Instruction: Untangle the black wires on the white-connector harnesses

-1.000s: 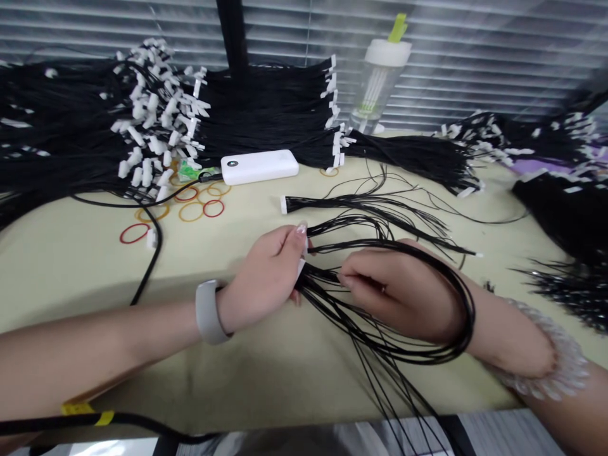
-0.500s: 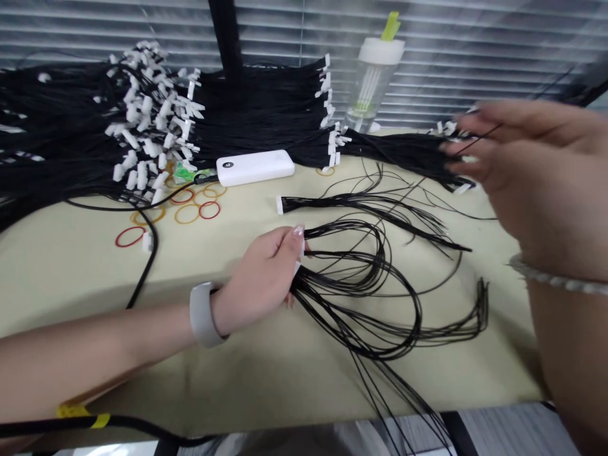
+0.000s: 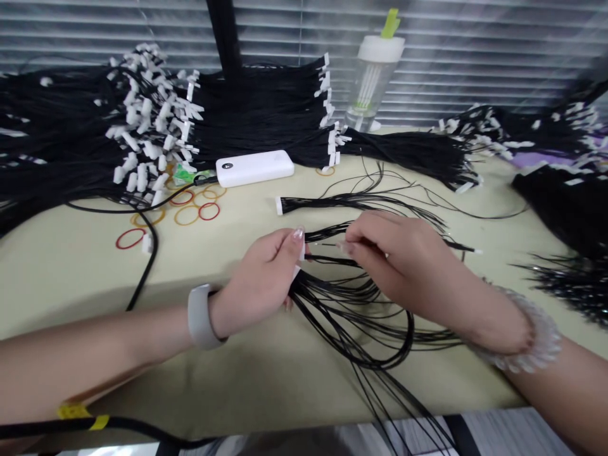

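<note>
Head view: a pale yellow-green surface (image 3: 71, 266) below closed window blinds, seen from above the two hands.
Left hand (image 3: 263, 275): fingers curled and pressed together around the gathered end of a bundle of thin black wires (image 3: 351, 316), near the middle of the surface; a grey band sits on its wrist.
Right hand (image 3: 403, 259): thumb and fingertips pinched on a single thin black wire end, just beside the left hand's fingertips; a clear beaded bracelet circles its wrist.
Held bundle: the wires fan out from the left hand, loop under the right hand, and trail over the near edge of the surface.
Loose harness: a short black wire set with a white plastic connector (image 3: 280, 205) lies just beyond the hands.
Far edge: large stacks of black wire harnesses with white connectors (image 3: 156, 126), and a clear plastic bottle with a white lid (image 3: 373, 79).
Far left: a white rectangular power bank (image 3: 255, 167) and scattered red and orange rubber bands (image 3: 190, 212).
</note>
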